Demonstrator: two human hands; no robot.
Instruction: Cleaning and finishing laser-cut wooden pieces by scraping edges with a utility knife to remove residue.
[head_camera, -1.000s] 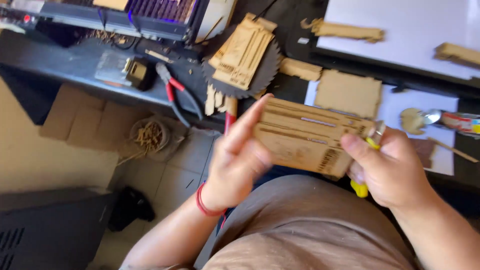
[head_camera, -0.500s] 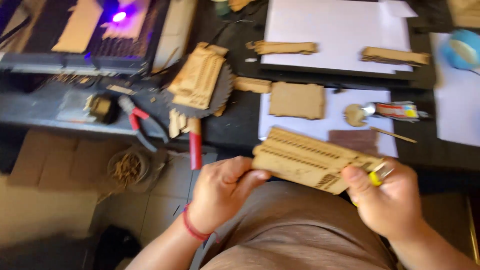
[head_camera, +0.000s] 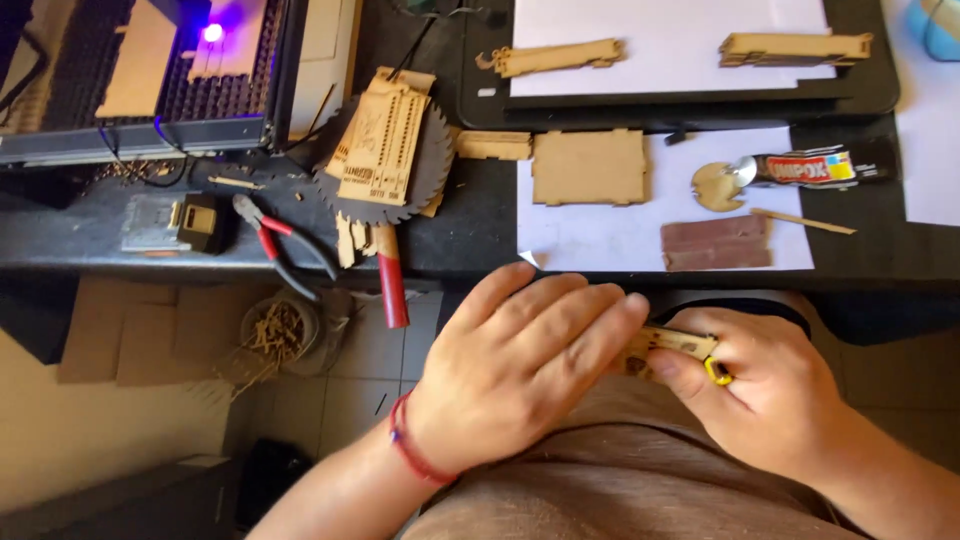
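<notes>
Both hands grip our wooden piece (head_camera: 672, 345) low-centre in frame: left hand (head_camera: 520, 365) laid flat over it, right hand (head_camera: 765, 395) fingers pinching its right end, long axis running left-right.

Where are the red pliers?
In the head view, the pliers lie on the dark table's left side, between a small black box and the round saw-shaped disc.

Red-handled pliers (head_camera: 283, 243) lie beside a round saw blade (head_camera: 384, 160), a glue tube (head_camera: 815, 168) farther right on white paper (head_camera: 610, 235).
</notes>
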